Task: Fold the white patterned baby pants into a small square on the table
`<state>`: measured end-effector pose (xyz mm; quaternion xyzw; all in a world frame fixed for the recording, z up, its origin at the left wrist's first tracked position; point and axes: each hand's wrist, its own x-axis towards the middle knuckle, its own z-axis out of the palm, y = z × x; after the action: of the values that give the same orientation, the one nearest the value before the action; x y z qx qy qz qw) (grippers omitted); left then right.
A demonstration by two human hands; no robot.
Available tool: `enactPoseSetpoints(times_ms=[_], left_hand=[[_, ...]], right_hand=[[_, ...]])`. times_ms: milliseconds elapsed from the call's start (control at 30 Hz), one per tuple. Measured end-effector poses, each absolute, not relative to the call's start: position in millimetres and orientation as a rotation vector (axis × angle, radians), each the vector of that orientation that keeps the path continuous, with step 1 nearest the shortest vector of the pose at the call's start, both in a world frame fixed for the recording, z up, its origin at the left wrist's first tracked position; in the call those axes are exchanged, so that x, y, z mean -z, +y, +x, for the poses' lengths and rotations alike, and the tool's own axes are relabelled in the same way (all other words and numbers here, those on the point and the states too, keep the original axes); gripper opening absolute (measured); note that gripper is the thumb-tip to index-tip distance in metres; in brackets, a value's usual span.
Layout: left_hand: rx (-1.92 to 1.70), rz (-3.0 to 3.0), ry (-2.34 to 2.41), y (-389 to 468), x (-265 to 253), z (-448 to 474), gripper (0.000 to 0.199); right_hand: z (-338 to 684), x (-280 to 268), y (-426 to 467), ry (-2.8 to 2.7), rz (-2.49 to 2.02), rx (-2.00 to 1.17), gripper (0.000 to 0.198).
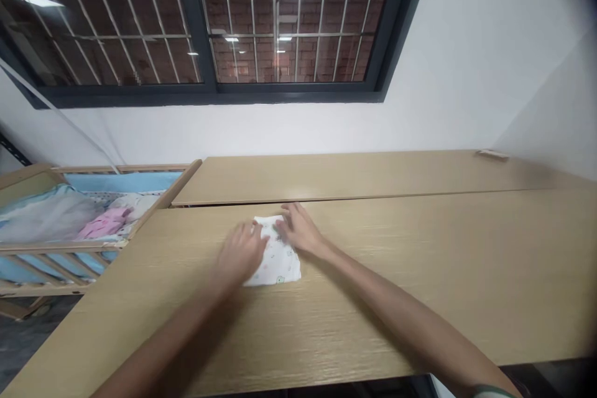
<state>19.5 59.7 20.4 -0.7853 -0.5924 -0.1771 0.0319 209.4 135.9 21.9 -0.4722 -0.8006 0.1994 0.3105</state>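
A small white cloth (278, 266) with a sparse printed pattern lies on the light wooden tabletop (420, 273). My left hand (240, 254), somewhat blurred, rests over the cloth's left side, with thumb and fingers apart. At the cloth's upper right corner is my right hand (303, 231), its fingers spread and its thumb touching the cloth's edge. The fingertips of the right hand reach close to the gap at the back of the tabletop. Parts of the cloth's left and upper edges are hidden by my hands.
Behind the tabletop runs a second wooden board (349, 175), with a small flat piece (493, 155) at its far right. A wooden crib (165, 199) with blue lining stands at left, holding bedding and a pink cloth (106, 222). A barred window (293, 92) is above.
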Motion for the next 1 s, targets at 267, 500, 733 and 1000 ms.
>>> enactPoseSetpoints(times_ms=[267,500,733,1000], left_hand=[[0.47,-2.412,-1.499,-42,38,44,0.03],[0.55,-2.317,-1.5,-36,44,42,0.054],[0.539,-2.339,-1.464,-35,49,39,0.062],[0.31,-2.514,-1.342,-23,32,26,0.035]], right_hand=[[175,-34,71,-2.871,-0.339,-0.686,0.055],[168,1,108,-2.934,-0.49,-0.667,0.059],[169,5,178,-2.9,-0.691,-0.404,0.064],[174,5,186,-2.814,-0.687,-0.215,0.063]])
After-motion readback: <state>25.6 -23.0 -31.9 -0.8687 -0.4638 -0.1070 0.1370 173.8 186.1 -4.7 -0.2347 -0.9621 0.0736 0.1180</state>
